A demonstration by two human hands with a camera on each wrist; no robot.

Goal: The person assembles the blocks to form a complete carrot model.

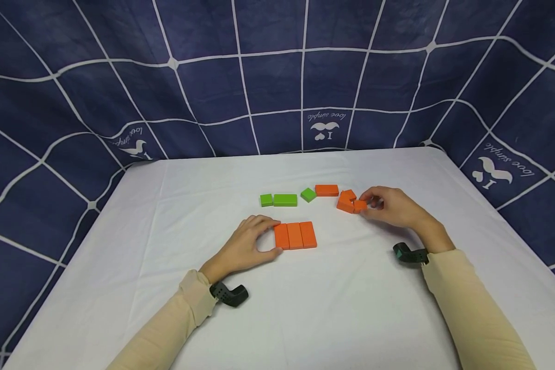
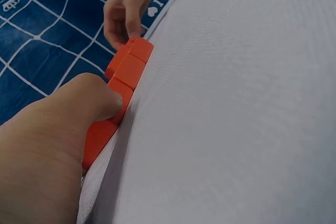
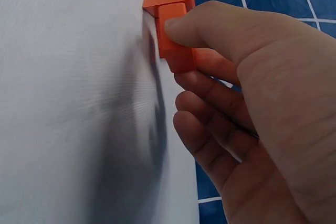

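Three orange blocks (image 1: 295, 235) lie side by side on the white cloth. My left hand (image 1: 246, 245) pinches the leftmost one between thumb and fingers, at its near and far ends. In the left wrist view the thumb (image 2: 107, 103) lies against an orange side. Farther right, my right hand (image 1: 393, 206) pinches a small orange block (image 1: 360, 206) by its right part. This block sits against a larger orange block (image 1: 345, 202) with another small orange piece (image 1: 349, 195) behind it. The right wrist view shows the thumb (image 3: 184, 29) on the small block, other fingers loosely bent below.
A flat orange block (image 1: 326, 190) lies left of the right-hand group. Beside it are a turned green block (image 1: 308, 195), a long green block (image 1: 285, 200) and a small green block (image 1: 266, 200). A dark blue checked curtain (image 1: 273, 82) stands behind the table (image 1: 166, 205).
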